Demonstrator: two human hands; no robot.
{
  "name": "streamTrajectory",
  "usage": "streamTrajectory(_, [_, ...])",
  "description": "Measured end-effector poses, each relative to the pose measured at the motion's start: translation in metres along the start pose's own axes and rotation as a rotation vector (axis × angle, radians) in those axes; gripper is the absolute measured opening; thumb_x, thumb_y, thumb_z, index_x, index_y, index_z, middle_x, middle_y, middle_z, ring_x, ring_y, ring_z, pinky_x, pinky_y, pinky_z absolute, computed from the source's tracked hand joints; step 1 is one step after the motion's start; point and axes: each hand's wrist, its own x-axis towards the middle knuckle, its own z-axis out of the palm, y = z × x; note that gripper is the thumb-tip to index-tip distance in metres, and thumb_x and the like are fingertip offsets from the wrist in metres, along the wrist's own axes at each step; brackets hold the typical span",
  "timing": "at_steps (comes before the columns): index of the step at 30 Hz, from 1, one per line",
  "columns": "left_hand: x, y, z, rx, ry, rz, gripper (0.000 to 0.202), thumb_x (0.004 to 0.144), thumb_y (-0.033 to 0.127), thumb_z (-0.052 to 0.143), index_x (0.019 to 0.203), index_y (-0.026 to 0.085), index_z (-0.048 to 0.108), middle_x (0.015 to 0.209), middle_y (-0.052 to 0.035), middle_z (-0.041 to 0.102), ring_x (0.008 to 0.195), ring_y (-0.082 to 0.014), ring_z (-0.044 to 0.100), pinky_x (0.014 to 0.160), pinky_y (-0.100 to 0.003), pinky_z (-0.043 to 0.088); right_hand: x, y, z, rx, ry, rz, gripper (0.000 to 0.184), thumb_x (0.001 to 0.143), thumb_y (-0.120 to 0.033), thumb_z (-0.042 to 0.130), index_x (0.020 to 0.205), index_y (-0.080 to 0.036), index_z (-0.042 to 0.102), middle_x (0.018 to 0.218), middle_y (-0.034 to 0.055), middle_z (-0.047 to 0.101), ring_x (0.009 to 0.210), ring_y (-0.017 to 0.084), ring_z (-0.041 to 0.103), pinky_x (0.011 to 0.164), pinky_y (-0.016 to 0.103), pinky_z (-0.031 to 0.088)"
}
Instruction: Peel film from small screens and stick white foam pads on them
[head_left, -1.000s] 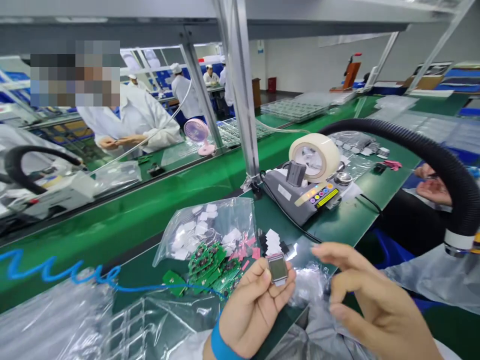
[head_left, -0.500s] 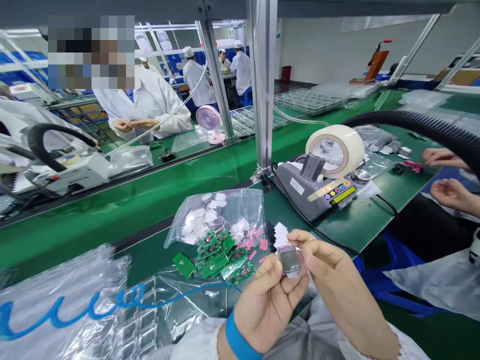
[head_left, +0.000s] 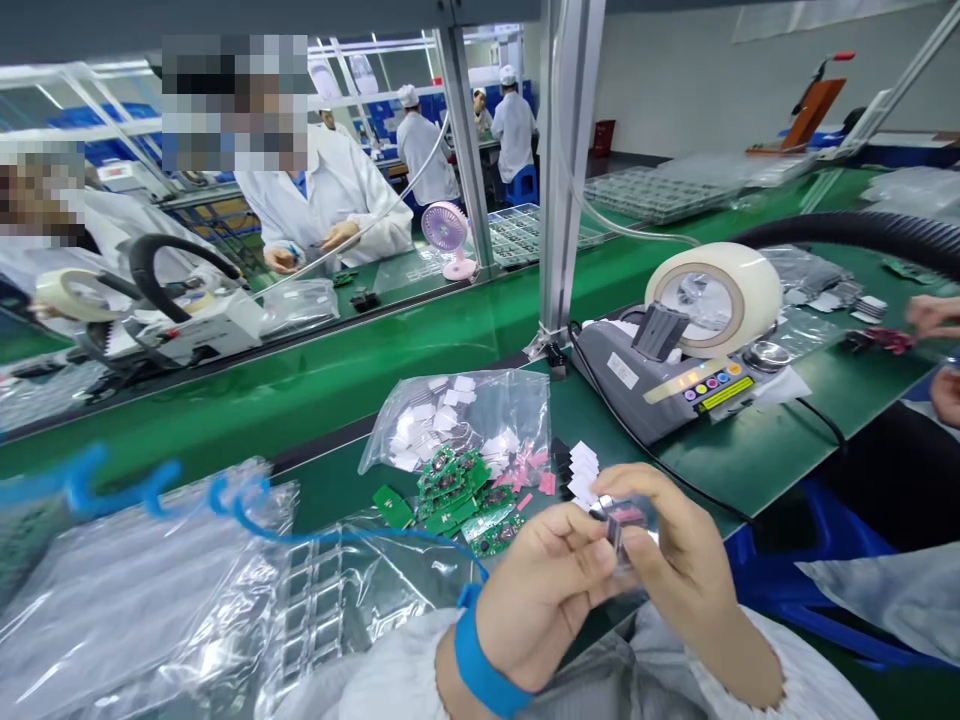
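A small square display module (head_left: 624, 522) with a clear edge and a pink strip is held up in front of me, tilted so its screen face is mostly hidden. My left hand (head_left: 546, 592), wearing a blue wrist strap (head_left: 487, 665), pinches its near left side between thumb and fingers. On the other side my right hand (head_left: 679, 548) grips it too, thumb in front and forefinger over the top. Just beyond them lie fanned white pads (head_left: 583, 470), pink strips (head_left: 529, 466) and a pile of green circuit boards (head_left: 454, 490).
Behind the boards lies a clear bag of white pieces (head_left: 427, 420). A grey tape dispenser (head_left: 637, 385) with a large tape roll (head_left: 761, 290) stands to the right. Plastic-covered trays (head_left: 311, 600) and a coiled blue cord (head_left: 247, 510) are at left. Co-workers sit opposite and at right.
The module has turned from facing me to a tilted, edge-on pose, with both hands closing round it. My view has swung left, and the blue cord has lifted.
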Motion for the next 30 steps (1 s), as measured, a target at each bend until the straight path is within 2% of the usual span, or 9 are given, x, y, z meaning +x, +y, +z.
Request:
streamTrajectory(2, [-0.007,0.016,-0.002,0.168,-0.011,0.050,0.018,0.057,0.016,0.080,0.064,0.015,0.064,0.068,0.0009,0.066,0.066,-0.0083,0.061,0.068,-0.021,0.047,0.006,-0.002,-0.003,-0.005,-0.110,-0.038,0.024,0.094,-0.032,0.035,0.084,-0.022,0.054,0.078,0.0021,0.060,0.075,0.017,0.056,0.070,0.034,0.041])
streamTrajectory(5, [-0.021,0.048,-0.011,0.361,-0.008,0.187,0.015,0.060,0.017,0.078,0.068,0.015,0.065,0.084,-0.0033,0.070,0.077,-0.0154,0.065,0.073,-0.026,0.048,0.014,-0.003,-0.001,-0.125,-0.068,0.029,0.026,0.095,-0.025,0.032,0.082,-0.021,0.054,0.077,0.0014,0.062,0.073,0.015,0.056,0.066,0.031,0.040])
streamTrajectory(7, [-0.031,0.071,-0.017,0.385,0.051,0.326,0.014,0.064,0.019,0.075,0.074,0.016,0.065,0.090,-0.0030,0.070,0.082,-0.0183,0.067,0.079,-0.030,0.049,0.014,0.000,0.007,-0.205,-0.184,0.065,0.023,0.095,-0.023,0.034,0.084,-0.021,0.054,0.079,0.0011,0.062,0.075,0.015,0.056,0.067,0.031,0.041])
streamTrajectory(10, [-0.040,0.094,-0.025,0.371,0.141,0.506,0.009,0.073,0.020,0.067,0.080,0.017,0.062,0.088,-0.0038,0.070,0.086,-0.0190,0.066,0.087,-0.034,0.049,0.001,0.007,0.026,-0.386,-0.528,-0.001,0.005,0.087,-0.025,0.054,0.085,-0.021,0.057,0.084,-0.0001,0.063,0.080,0.017,0.057,0.073,0.033,0.042])
streamTrajectory(14, [-0.036,0.094,-0.028,0.339,0.170,0.496,0.007,0.076,0.017,0.062,0.081,0.017,0.059,0.087,-0.0033,0.069,0.083,-0.0188,0.067,0.080,-0.033,0.053,-0.029,0.018,0.054,-0.603,-0.702,-0.058,0.035,0.056,-0.031,0.084,0.081,-0.019,0.062,0.085,0.0041,0.062,0.082,0.027,0.057,0.070,0.040,0.045])
streamTrajectory(19, [-0.023,0.078,-0.026,0.398,0.097,0.331,0.011,0.075,0.014,0.063,0.086,0.015,0.060,0.078,-0.0035,0.068,0.078,-0.0170,0.067,0.074,-0.028,0.053,-0.045,0.026,0.058,-0.628,-0.706,-0.036,0.028,0.056,-0.023,0.081,0.074,-0.018,0.061,0.084,0.0067,0.062,0.080,0.029,0.057,0.068,0.043,0.046])
streamTrajectory(23, [-0.019,0.075,-0.028,0.280,-0.032,0.203,0.015,0.078,0.015,0.059,0.092,0.015,0.060,0.078,-0.0037,0.068,0.074,-0.0157,0.067,0.070,-0.026,0.054,-0.032,0.027,0.025,-0.490,-0.707,0.018,0.019,0.064,-0.014,0.070,0.076,-0.021,0.057,0.078,0.0010,0.062,0.075,0.020,0.059,0.065,0.032,0.049])
streamTrajectory(26, [-0.018,0.073,-0.030,0.071,-0.117,0.057,0.015,0.081,0.017,0.054,0.095,0.014,0.060,0.086,-0.0060,0.071,0.069,-0.0143,0.069,0.065,-0.024,0.054,-0.019,0.025,-0.012,-0.314,-0.559,0.138,0.015,0.075,-0.017,0.059,0.089,-0.023,0.056,0.086,0.0022,0.064,0.078,0.018,0.060,0.068,0.030,0.050])
streamTrajectory(30, [-0.016,0.066,-0.027,-0.022,-0.126,0.009,0.014,0.083,0.017,0.051,0.092,0.012,0.061,0.087,-0.0074,0.072,0.072,-0.0140,0.069,0.067,-0.023,0.055,-0.014,0.021,-0.043,-0.274,-0.261,0.202,0.014,0.081,-0.034,0.058,0.092,-0.025,0.057,0.089,0.0025,0.064,0.073,0.018,0.061,0.062,0.029,0.051])
